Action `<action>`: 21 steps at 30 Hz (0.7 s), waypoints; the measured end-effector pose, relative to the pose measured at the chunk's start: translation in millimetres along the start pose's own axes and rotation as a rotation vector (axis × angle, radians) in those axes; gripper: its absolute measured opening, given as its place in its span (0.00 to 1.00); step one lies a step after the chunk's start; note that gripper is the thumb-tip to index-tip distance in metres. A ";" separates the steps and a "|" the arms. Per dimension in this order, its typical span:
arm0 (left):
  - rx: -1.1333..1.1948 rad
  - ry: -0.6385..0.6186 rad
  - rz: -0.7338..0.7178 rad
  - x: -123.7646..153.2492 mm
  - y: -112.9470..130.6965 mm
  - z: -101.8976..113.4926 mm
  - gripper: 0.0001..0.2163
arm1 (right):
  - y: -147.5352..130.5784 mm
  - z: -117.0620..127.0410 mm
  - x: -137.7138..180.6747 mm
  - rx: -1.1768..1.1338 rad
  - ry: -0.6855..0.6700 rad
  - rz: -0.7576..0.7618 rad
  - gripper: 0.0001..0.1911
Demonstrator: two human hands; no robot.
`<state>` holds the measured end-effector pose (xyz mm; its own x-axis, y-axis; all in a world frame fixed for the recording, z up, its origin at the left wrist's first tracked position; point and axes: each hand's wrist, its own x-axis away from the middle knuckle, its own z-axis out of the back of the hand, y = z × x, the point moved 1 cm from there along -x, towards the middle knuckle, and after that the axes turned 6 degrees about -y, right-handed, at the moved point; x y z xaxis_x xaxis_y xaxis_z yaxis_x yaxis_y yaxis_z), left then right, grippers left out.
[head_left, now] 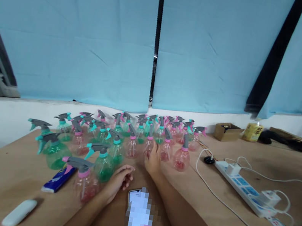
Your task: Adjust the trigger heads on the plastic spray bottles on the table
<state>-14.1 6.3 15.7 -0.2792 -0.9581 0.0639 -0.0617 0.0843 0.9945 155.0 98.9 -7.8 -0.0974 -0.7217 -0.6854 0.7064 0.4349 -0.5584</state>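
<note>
My right hand (153,161) reaches forward with its fingers around a pink spray bottle (149,139) in the front of the group; the hand hides part of that bottle. Nearer to me, my left hand (121,179) hovers or rests just above the table, its fingers loosely curled and nothing visible in them. Close beside it are a green spray bottle (103,167) and a pink spray bottle (86,185) with a grey trigger head. Between my forearms lies a phone (140,213), its lit screen partly blurred out.
Many pink and green spray bottles stand on the wooden table (9,166). At left lie a blue packet (58,180) and a white oval case (20,212). A power strip (242,188) with cables, a black mouse-like item (209,160), and a cardboard box (226,132) are at right.
</note>
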 end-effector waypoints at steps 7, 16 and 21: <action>-0.011 -0.001 0.009 -0.4 1.8 -0.7 0.13 | 6.6 26.4 1.3 -0.044 0.106 -0.086 0.22; -0.014 -0.020 0.016 -2.9 0.4 2.0 0.14 | 30.9 44.9 -7.4 -0.039 0.218 -0.090 0.36; -0.021 -0.016 0.010 -0.9 3.0 0.0 0.14 | 34.9 39.4 -7.1 -0.037 0.207 -0.100 0.37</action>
<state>-14.0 7.4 18.7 -0.2952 -0.9526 0.0730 -0.0387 0.0882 0.9953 207.9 98.0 -4.0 -0.3102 -0.6376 -0.7051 0.6603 0.3891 -0.6423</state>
